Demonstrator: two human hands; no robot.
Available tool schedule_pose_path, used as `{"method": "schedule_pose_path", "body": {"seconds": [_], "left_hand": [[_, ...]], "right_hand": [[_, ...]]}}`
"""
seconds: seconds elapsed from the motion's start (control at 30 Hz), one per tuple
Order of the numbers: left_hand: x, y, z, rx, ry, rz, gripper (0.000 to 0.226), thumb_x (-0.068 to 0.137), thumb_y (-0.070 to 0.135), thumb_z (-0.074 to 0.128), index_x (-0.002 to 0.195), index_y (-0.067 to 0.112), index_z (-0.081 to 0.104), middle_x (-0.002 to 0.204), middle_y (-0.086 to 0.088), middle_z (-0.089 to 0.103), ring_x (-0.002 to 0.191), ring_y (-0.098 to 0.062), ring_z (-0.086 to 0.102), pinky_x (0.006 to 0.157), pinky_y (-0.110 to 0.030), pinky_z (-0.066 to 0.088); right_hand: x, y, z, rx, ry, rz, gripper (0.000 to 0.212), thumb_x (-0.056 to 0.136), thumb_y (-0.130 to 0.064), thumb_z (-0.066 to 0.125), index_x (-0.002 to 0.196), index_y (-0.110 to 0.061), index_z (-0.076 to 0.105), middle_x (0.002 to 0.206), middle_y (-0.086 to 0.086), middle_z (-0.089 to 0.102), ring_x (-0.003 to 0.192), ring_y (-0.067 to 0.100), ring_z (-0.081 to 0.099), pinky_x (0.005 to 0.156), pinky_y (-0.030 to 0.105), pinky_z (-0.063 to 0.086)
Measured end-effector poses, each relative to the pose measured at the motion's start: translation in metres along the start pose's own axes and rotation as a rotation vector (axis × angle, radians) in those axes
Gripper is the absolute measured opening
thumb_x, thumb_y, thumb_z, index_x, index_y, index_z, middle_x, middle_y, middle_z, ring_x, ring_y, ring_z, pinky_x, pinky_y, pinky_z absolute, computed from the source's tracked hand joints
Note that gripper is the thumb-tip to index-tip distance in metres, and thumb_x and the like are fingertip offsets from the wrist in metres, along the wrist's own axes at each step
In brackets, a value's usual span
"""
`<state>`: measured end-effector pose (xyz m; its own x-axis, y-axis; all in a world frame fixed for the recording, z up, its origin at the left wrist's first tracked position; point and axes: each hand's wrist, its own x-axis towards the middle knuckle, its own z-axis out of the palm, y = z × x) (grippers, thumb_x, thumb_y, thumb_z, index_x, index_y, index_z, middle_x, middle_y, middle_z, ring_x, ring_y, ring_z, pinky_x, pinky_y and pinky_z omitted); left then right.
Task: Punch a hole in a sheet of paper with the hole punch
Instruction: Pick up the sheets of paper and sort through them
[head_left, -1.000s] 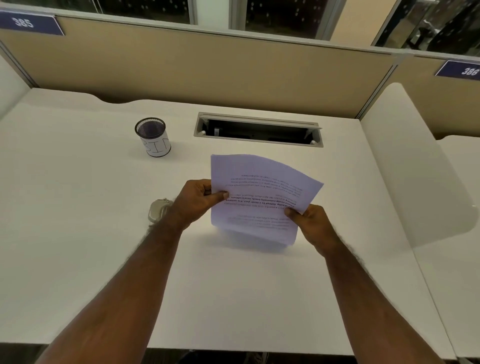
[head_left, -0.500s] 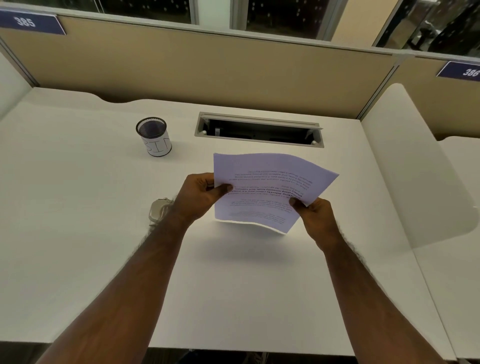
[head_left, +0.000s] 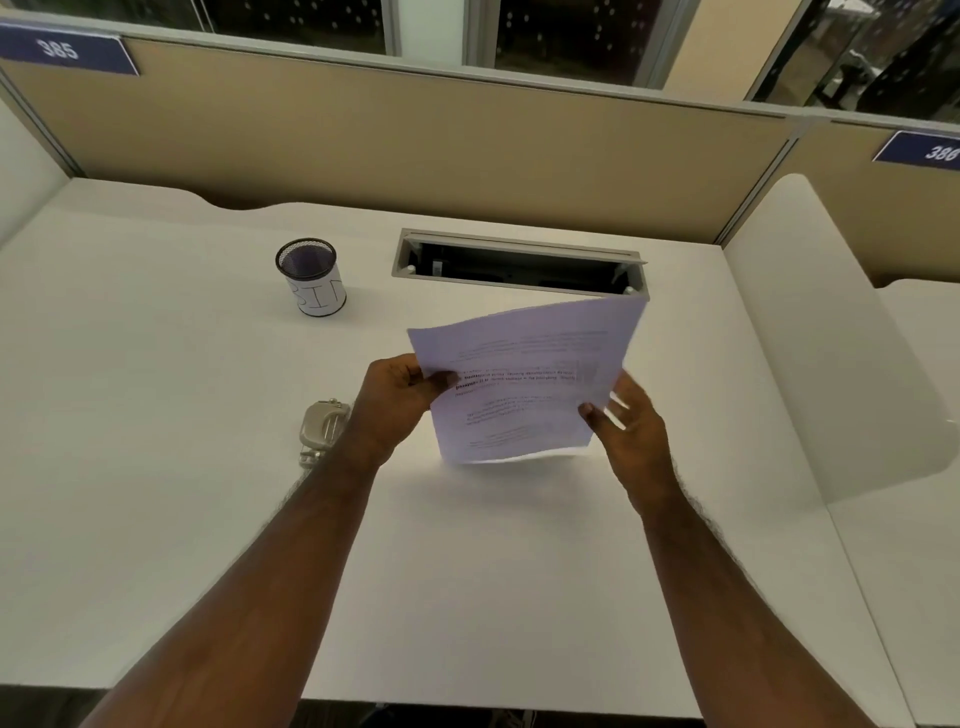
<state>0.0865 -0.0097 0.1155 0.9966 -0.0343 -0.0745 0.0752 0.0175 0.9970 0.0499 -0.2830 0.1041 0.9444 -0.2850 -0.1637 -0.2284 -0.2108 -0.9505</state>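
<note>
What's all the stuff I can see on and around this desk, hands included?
Sheet of paper: one, white with printed text, held above the desk.
Hole punch: one, grey metal, on the desk, partly behind the left forearm.
Mesh cup: one, black with a white label, far left.
Cable tray: one, grey, open, at the back.
Desk: one, white.
Number signs: two, blue, on the beige partitions.
Left hand: grips the paper's left edge.
Right hand: at its right edge.

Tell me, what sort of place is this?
Probably a shared office or study hall with numbered desks: a white desk fenced by tan partitions, blue number plates 385 and 386, and a cable hatch.
</note>
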Motion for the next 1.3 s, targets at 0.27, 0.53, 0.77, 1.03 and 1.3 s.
{"method": "schedule_pose_path", "body": {"seconds": [0.27, 0.53, 0.77, 1.03, 1.3], "left_hand": [[-0.010, -0.022, 0.007, -0.506, 0.078, -0.283, 0.021, 0.084, 0.006, 0.070, 0.105, 0.011, 0.071, 0.106, -0.009, 0.076, 0.093, -0.022, 0.074, 0.071, -0.032, 0.059], [-0.005, -0.030, -0.026, -0.538, 0.085, -0.349, 0.029, 0.091, 0.004, 0.059, 0.118, 0.014, 0.064, 0.108, -0.004, 0.075, 0.094, -0.019, 0.072, 0.075, -0.034, 0.061], [0.006, -0.014, -0.069, -0.050, -0.178, -0.309, 0.031, 0.085, 0.020, 0.072, 0.116, 0.018, 0.069, 0.114, -0.008, 0.074, 0.099, -0.025, 0.073, 0.081, -0.033, 0.059], [0.001, -0.012, -0.055, 0.343, -0.054, -0.079, 0.013, 0.084, 0.024, 0.074, 0.090, 0.036, 0.075, 0.090, 0.020, 0.077, 0.087, -0.007, 0.074, 0.079, -0.029, 0.061], [-0.010, -0.035, -0.053, 0.782, 0.063, -0.122, 0.025, 0.083, 0.029, 0.074, 0.106, 0.018, 0.077, 0.101, -0.003, 0.077, 0.087, -0.019, 0.069, 0.066, -0.015, 0.048]], "right_hand": [[-0.016, 0.028, 0.007, 0.627, -0.240, 0.319, 0.047, 0.088, -0.022, 0.065, 0.133, -0.028, 0.052, 0.128, 0.003, 0.066, 0.115, 0.024, 0.063, 0.089, 0.045, 0.056], [-0.005, 0.024, -0.017, 0.473, -0.116, 0.185, 0.028, 0.088, -0.004, 0.063, 0.112, -0.019, 0.066, 0.114, 0.003, 0.073, 0.106, 0.024, 0.068, 0.084, 0.036, 0.059], [0.003, 0.001, -0.041, 0.288, -0.141, 0.001, 0.020, 0.087, -0.008, 0.066, 0.100, -0.021, 0.073, 0.105, 0.000, 0.075, 0.097, 0.018, 0.070, 0.080, 0.031, 0.059], [0.009, 0.001, -0.030, 0.130, -0.090, -0.039, 0.012, 0.084, -0.019, 0.073, 0.094, -0.025, 0.073, 0.097, -0.006, 0.077, 0.086, 0.010, 0.073, 0.073, 0.022, 0.058], [0.005, 0.020, -0.017, 0.009, -0.049, 0.013, 0.018, 0.086, -0.016, 0.071, 0.081, -0.033, 0.070, 0.078, -0.021, 0.074, 0.072, -0.003, 0.070, 0.058, 0.011, 0.052]]}}
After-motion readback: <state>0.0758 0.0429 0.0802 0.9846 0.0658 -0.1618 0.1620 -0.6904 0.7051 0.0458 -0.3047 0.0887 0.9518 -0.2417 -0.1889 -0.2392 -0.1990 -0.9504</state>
